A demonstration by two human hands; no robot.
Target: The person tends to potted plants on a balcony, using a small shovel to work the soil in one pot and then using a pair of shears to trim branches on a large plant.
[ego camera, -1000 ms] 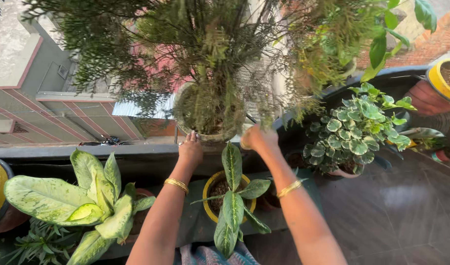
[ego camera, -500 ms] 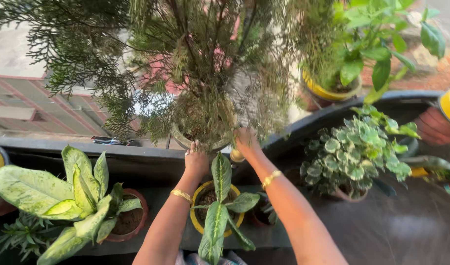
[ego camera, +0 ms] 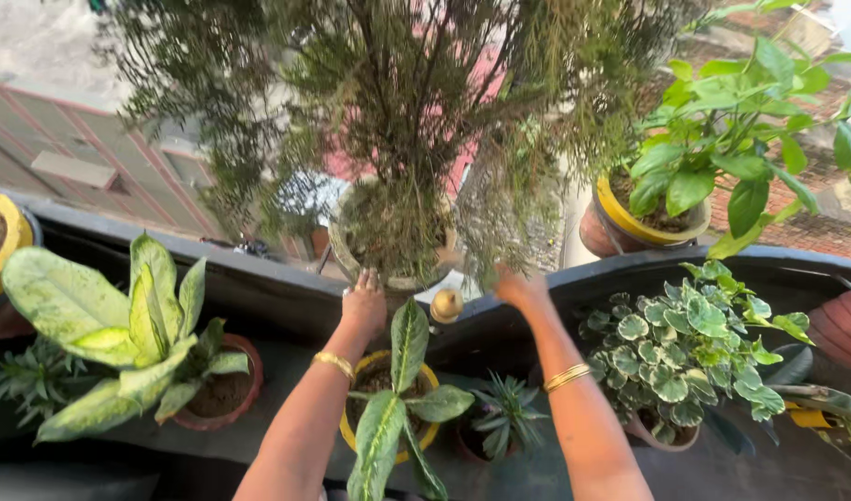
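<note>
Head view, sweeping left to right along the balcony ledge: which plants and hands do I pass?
Big spotted-leaf plant → left hand at the feathery plant's pot → right hand → small round-leaf variegated plant.

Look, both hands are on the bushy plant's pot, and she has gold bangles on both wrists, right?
Not quite. Only the left hand rests on the pot. The right hand is off to its side, among the drooping foliage, as the head view shows. Both wrists do wear gold bangles.

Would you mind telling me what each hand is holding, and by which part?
The left hand rests on the rim of the round pot of the feathery shrub; a closed grip cannot be told. The right hand reaches into its foliage, holding nothing visibly.
</note>
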